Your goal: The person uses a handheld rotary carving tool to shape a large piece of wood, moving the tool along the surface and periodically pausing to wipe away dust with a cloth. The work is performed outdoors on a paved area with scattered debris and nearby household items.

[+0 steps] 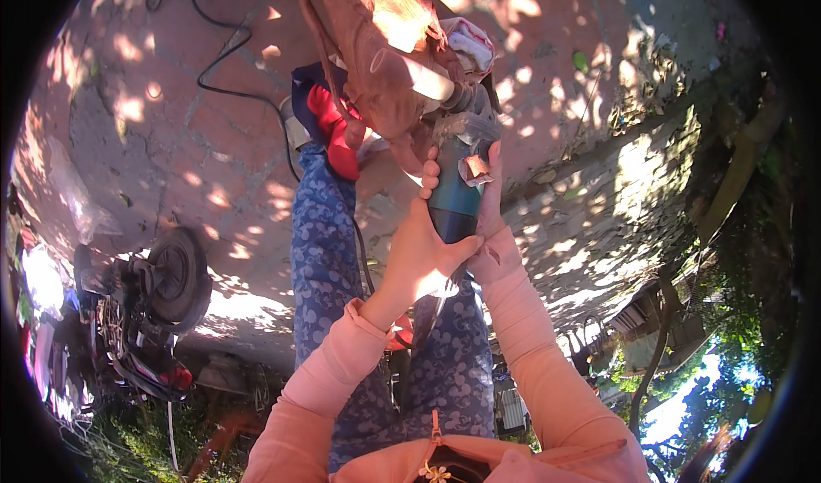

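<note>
Both hands hold a dusty power tool, which looks like an angle grinder point(456, 199), with a teal and black body and a grey head. My left hand point(415, 248) is closed around the body's left side, thumb near its rear end. My right hand point(492, 197) grips it from the right, its fingers partly hidden. The tool's head lies against a large reddish-brown carved wood piece point(389, 98) just beyond. A pale rod-shaped part point(415, 74) sticks out left of the head. Where the tool meets the wood is hidden.
My legs in blue patterned trousers point(323, 226) flank the tool. Red cloth point(329, 128) sits by the wood's left side. A black cable point(224, 55) runs across the brick paving point(197, 141). A parked motorbike point(145, 303) stands at left; plants and a branch point(744, 167) line the right.
</note>
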`<control>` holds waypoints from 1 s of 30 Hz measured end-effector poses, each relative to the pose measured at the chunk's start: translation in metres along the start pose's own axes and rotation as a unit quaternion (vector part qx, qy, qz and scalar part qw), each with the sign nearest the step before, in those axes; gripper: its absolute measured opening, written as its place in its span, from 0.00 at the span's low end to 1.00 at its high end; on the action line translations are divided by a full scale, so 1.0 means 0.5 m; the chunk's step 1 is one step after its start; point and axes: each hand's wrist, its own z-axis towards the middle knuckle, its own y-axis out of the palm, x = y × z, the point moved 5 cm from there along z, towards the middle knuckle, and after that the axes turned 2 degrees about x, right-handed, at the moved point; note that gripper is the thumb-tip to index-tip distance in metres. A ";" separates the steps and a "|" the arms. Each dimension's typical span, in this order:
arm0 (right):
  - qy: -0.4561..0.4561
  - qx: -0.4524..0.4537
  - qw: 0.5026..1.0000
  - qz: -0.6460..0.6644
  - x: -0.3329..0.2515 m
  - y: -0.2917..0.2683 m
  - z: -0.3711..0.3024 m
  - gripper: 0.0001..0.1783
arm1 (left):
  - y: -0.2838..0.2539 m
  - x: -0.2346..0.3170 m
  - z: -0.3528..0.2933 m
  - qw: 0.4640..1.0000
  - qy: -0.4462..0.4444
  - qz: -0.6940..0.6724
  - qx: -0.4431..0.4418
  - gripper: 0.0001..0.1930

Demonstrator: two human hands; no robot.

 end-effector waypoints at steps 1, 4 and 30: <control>0.010 0.007 1.000 -0.009 0.002 -0.002 -0.003 0.45 | 0.009 -0.009 -0.004 1.000 0.016 -0.018 0.010 0.48; -0.007 -0.009 1.000 -0.001 -0.025 0.013 0.013 0.45 | 0.006 0.015 0.016 1.000 0.006 -0.008 0.007 0.47; -0.031 0.014 0.998 -0.058 -0.044 0.032 -0.006 0.45 | 0.012 -0.001 0.023 0.993 0.078 -0.089 -0.014 0.45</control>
